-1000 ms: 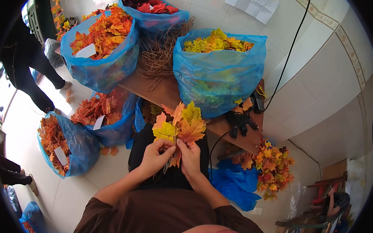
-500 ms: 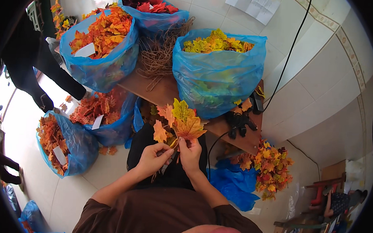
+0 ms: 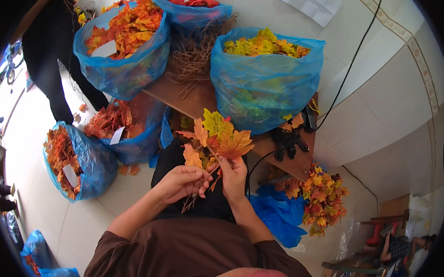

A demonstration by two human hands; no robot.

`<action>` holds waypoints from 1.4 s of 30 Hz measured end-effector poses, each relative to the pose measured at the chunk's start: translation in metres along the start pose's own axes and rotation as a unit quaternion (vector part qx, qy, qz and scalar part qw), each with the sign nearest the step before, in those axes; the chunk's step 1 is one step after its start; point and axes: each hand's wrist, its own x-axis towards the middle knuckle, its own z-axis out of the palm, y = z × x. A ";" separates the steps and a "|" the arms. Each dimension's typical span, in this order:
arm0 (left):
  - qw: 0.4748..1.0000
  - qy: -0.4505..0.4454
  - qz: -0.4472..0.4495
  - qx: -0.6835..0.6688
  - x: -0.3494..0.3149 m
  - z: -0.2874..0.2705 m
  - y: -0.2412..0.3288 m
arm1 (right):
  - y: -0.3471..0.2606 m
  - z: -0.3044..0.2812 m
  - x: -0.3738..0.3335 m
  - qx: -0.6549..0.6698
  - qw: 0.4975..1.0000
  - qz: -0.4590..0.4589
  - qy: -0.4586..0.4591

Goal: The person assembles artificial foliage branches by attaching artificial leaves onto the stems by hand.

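A small bunch of artificial maple leaves (image 3: 234, 143), orange, yellow and green, is upright over my lap. My right hand (image 3: 233, 177) pinches the bunch below its largest orange leaf, thumb on top. Beside it, my left hand (image 3: 183, 183) has its fingertips closed on a thin brown stem or strand (image 3: 210, 174) at the base of the bunch; whether it is stem or twine I cannot tell. Loose brown ends (image 3: 189, 203) hang below the left fingers. Some of the bunch's lower part is hidden by my fingers.
On the low wooden bench (image 3: 196, 101) stand blue bags of orange leaves (image 3: 129, 33) and yellow-green leaves (image 3: 260, 45), a tangle of brown twine (image 3: 190, 60) and a black corded tool (image 3: 286, 142). Leaf garlands (image 3: 324, 200) hang at right. A person in black trousers (image 3: 49, 66) stands left.
The bunch has tilted, its large leaf turning to the right, and more stem shows between my hands. My left hand has shifted slightly left. The person at left has moved.
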 end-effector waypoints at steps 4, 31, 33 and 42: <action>0.999 -0.020 -0.012 -0.028 -0.004 -0.004 -0.003 | -0.006 0.004 -0.004 0.014 0.999 0.036 -0.021; 0.985 -0.001 0.160 -0.072 -0.038 -0.014 0.019 | -0.022 0.068 0.018 -0.037 0.989 0.021 -0.141; 0.983 0.006 0.167 -0.071 -0.045 -0.015 0.026 | -0.022 0.072 0.023 -0.004 0.986 0.047 -0.159; 0.977 0.033 0.200 -0.061 -0.058 -0.022 0.032 | -0.011 0.078 0.037 0.017 0.970 0.120 -0.209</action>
